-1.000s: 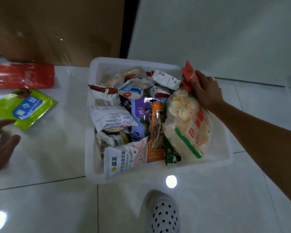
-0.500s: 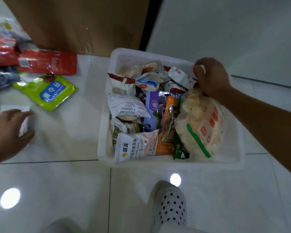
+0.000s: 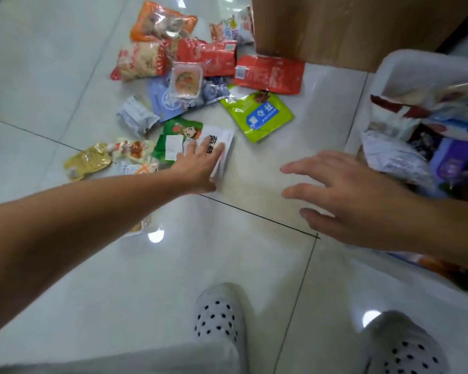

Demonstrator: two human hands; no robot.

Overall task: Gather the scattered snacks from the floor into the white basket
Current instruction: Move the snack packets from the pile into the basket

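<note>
Glossy white floor tiles [image 3: 119,279] run underfoot, with two polka-dot slippers [image 3: 219,319] at the near edge. Just beyond them the right hand [image 3: 357,201] hovers over bare tile with its fingers spread and straight, holding nothing. Close beside it on the right is the white basket [image 3: 400,76], already well stocked with packets.

The left hand [image 3: 200,163] reaches further out and lies on a white packet [image 3: 226,136] printed with black characters. Its fingers rest nearly flat on top, not closed round it. That packet lies on the floor, overlapping a green packet [image 3: 181,128].

It looks light, thin and crinkly (likely slick on polished tile), so pressing may only slide it. A thumb slipped under the near edge and a pinch on the sealed border should lift it best.

Further off lie a lime-green pouch [image 3: 257,114], red packets [image 3: 268,74] and an orange bag [image 3: 162,22].
</note>
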